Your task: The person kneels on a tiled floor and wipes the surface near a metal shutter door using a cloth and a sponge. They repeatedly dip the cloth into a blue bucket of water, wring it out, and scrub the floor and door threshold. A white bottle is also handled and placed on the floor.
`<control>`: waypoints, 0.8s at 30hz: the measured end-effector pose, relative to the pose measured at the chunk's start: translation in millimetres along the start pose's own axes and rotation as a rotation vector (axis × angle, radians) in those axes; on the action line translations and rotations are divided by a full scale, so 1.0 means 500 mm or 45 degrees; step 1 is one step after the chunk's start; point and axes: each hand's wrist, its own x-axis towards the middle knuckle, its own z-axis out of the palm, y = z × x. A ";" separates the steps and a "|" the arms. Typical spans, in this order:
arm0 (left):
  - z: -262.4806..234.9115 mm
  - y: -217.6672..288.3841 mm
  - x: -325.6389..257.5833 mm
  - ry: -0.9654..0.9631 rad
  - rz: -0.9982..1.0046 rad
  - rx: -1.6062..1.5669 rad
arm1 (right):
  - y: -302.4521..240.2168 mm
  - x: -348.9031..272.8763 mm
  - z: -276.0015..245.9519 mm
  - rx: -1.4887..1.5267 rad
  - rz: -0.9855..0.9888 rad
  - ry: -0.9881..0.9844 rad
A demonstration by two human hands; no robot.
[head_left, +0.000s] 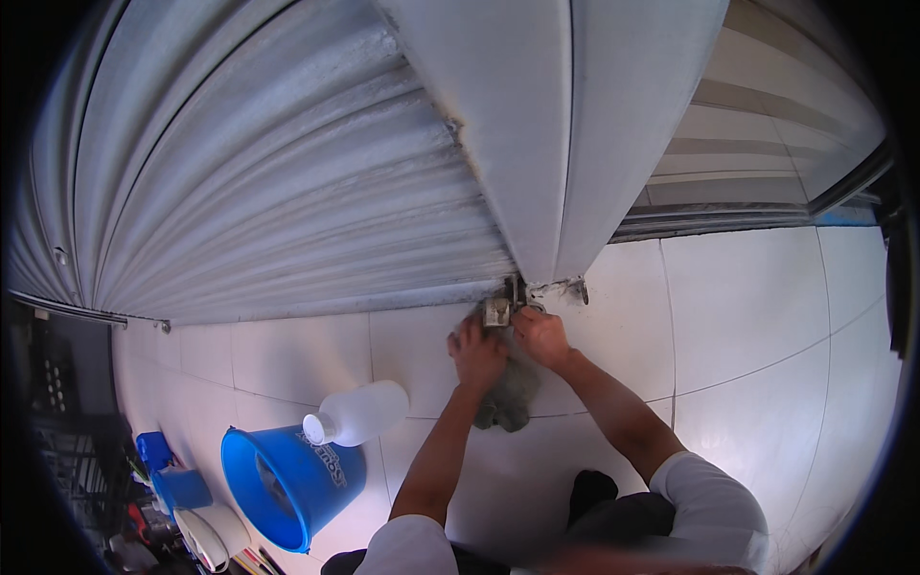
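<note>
At the foot of the roller shutter (pixel 383 220), beside its vertical guide rail (pixel 537 172), a square metal padlock (pixel 496 312) hangs just above the floor. My left hand (pixel 476 356) is at the padlock's left and lower side, fingers bent over a crumpled grey-green cloth (pixel 508 395) that trails onto the tiles between my forearms. Against the padlock's right side, my right hand (pixel 541 335) is closed in a pinch. What its fingertips grip is too small and partly hidden to name.
To the left, a blue bucket (pixel 331 474) lies tipped, with a white plastic bottle (pixel 369 414) by it. Further left are a smaller blue container (pixel 182 487), a white bucket (pixel 213 537) and mixed tools. A small metal bracket (pixel 584 290) sticks out right of the rail.
</note>
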 end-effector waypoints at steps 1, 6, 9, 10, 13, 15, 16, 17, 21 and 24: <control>0.008 0.012 0.005 -0.130 0.061 0.023 | -0.001 0.001 0.000 -0.012 0.006 -0.005; 0.032 0.054 0.041 -0.110 0.163 0.040 | -0.007 0.005 -0.010 -0.015 0.003 -0.020; 0.018 0.068 0.046 -0.227 0.110 0.132 | -0.015 -0.003 -0.028 0.020 0.030 0.005; 0.009 0.070 0.043 -0.245 0.096 0.120 | -0.019 -0.010 -0.037 0.017 0.043 0.016; -0.014 0.069 0.016 -0.259 0.052 0.080 | -0.039 -0.043 -0.067 0.054 0.121 0.089; -0.022 0.061 -0.005 -0.227 0.052 0.071 | -0.059 -0.076 -0.088 0.087 0.205 0.098; -0.024 0.055 -0.014 -0.200 0.062 0.081 | -0.074 -0.097 -0.097 0.108 0.259 0.073; -0.024 0.051 -0.017 -0.220 0.043 0.123 | -0.091 -0.114 -0.102 0.128 0.324 0.047; -0.011 0.043 0.021 -0.231 0.170 0.104 | -0.163 -0.162 -0.084 0.025 0.173 -0.111; -0.001 0.049 0.053 -0.418 0.158 0.174 | -0.178 -0.176 -0.058 -0.167 0.090 -0.214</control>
